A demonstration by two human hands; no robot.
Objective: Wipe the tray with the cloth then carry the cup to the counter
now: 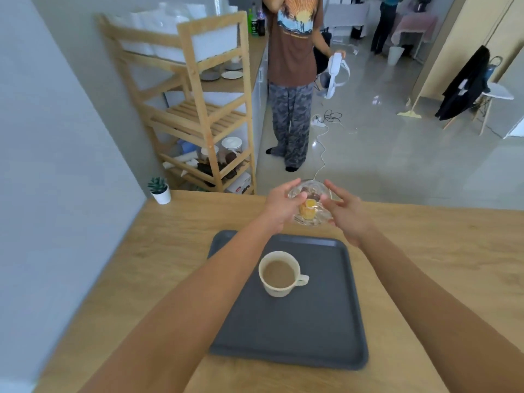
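Observation:
A dark grey tray (317, 330) lies on the wooden table. On its far left part stands a cream cup (279, 275) full of milky coffee, handle pointing right. Beyond the tray's far edge, both hands hold a clear glass dish (310, 204) with a yellow pastry and dark sweets in it. My left hand (279, 207) grips the dish's left rim. On the right rim sits my right hand (347, 211). No cloth is in view.
A small potted plant (160, 190) stands at the table's far left corner. A wooden shelf rack (198, 109) stands beyond the table by the wall. A person (295, 80) stands on the floor ahead, with a cable (323, 146) trailing near their feet.

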